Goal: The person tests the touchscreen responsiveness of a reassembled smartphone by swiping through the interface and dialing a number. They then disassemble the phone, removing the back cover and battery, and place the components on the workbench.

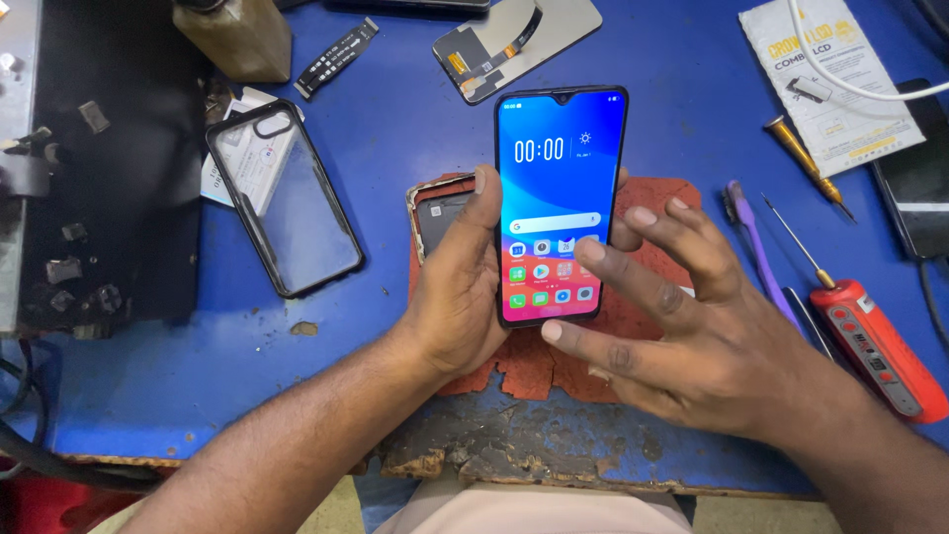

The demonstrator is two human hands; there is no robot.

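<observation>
Blue and badly chipped along its near edge, the workbench top carries a worn red rubber mat at its middle. Above that mat the left hand is clamped around a black-framed smartphone with a lit blue home screen, thumb along its left edge and fingertips showing past the right edge, so the phone stands tilted up toward the camera. Just beside it, the right hand is open with fingers spread apart, the index fingertip touching the lower part of the screen among the app icons while the other fingers hover. Behind the left hand, a grey phone back housing lies on the mat. To the left lies a clear phone case with a black rim, resting partly on a white card. Near the far edge lies a detached display panel with an orange flex cable. At the right lie a purple plastic pry tool, a red electric screwdriver with a thin metal bit and a brass-handled screwdriver.
</observation>
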